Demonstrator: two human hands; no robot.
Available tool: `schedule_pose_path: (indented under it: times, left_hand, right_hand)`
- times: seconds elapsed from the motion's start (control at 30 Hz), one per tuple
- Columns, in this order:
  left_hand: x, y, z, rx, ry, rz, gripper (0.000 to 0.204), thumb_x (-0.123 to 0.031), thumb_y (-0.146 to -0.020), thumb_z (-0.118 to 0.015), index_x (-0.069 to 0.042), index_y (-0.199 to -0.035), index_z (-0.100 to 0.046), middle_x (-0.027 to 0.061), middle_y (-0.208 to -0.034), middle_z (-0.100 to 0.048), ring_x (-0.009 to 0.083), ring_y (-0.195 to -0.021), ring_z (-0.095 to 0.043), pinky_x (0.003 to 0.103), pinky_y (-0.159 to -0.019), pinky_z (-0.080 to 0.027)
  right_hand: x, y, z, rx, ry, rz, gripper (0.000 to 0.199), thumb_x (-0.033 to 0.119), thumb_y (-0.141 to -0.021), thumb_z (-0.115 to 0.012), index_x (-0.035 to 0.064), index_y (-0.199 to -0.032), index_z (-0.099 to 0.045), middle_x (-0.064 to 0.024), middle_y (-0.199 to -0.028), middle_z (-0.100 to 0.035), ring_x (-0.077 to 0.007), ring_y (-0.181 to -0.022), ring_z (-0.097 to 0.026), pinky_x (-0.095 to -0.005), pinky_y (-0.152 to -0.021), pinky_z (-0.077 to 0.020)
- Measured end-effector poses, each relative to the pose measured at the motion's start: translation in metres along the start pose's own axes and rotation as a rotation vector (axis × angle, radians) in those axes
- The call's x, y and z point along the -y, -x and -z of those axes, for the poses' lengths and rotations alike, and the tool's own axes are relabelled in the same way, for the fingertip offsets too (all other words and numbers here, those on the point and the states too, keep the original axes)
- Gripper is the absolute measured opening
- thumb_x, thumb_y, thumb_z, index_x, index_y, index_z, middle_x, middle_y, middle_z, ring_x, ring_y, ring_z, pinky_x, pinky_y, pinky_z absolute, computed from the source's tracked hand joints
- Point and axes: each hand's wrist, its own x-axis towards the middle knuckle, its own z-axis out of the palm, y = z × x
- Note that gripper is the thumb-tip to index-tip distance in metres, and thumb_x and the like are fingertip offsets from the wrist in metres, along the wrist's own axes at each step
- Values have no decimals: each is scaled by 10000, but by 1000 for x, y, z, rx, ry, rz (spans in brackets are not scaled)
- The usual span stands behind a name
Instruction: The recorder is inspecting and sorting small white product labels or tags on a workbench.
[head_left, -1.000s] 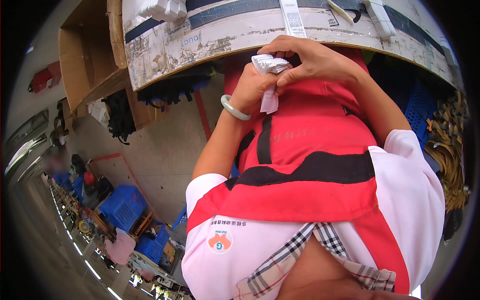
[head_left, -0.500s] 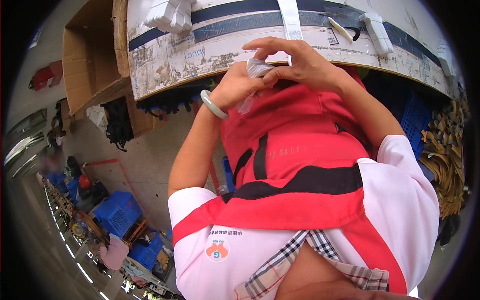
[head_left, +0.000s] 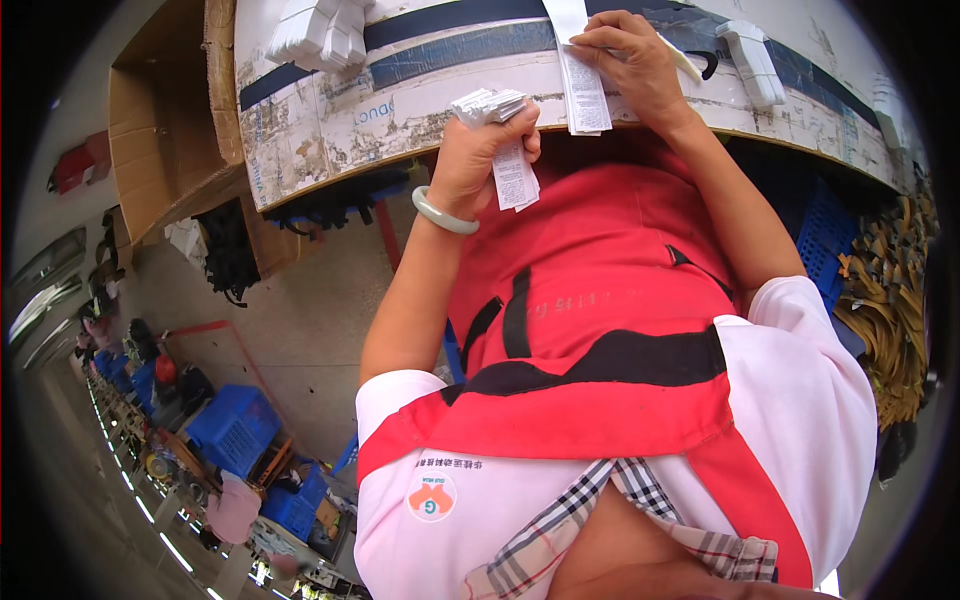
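Observation:
My left hand [head_left: 475,160] is closed around a folded bundle of white printed labels [head_left: 516,178]. The bundle's layered ends stick out above the fist, and a printed tail hangs below it. A long strip of white printed labels [head_left: 584,98] lies across the table and reaches slightly past its front edge. Fingertips of my right hand [head_left: 638,72] pinch the strip near its far part. Just past that hand lies a cream tapered stick [head_left: 688,66], partly hidden by it, next to a black curved piece [head_left: 711,65].
The worn white table [head_left: 330,130] carries stacks of white labels [head_left: 320,35] at left and a banded white bundle [head_left: 754,65] at right. An open cardboard box [head_left: 165,125] adjoins its left end. Blue crates [head_left: 235,430] stand on the floor; brown strips [head_left: 890,310] hang at right.
My hands were together over a crumpled-looking translucent white piece; now they are apart. My right hand has moved up to the strip, while my left now grips the label bundle.

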Motion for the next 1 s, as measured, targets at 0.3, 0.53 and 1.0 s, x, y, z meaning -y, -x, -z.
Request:
schedule_pose_path:
  times: [0.3, 0.53, 1.0]
  left_hand:
    - [-9, 3, -27, -143, -750, -652, 219, 36, -777, -709, 12, -995, -703, 54, -866, -715, 110, -773, -658, 256, -673, -530]
    - [-7, 8, -23, -160, -630, -450, 271, 74, -753, -680, 17, -1017, -704, 30, -876, -704, 86, -767, -636, 235, -658, -515]
    - [2, 9, -18, -111, -576, -584, 148, -18, -859, -710, 20, -1000, -687, 41, -741, -655, 90, -638, -603, 227, -565, -479]
  right_hand:
    - [60, 6, 23, 167, -600, -129, 173, 188, -878, -712, 55, -988, -722, -19, -915, -665, -94, -785, -576, -248, -714, -478]
    - [58, 8, 23, 189, -606, -82, 174, 180, -889, -704, 41, -994, -707, -41, -875, -684, -106, -754, -613, -250, -697, -507]
    - [72, 11, 31, 371, -850, -391, 150, 130, -910, -681, 19, -1010, -669, -3, -912, -654, -61, -828, -597, -220, -736, -500]
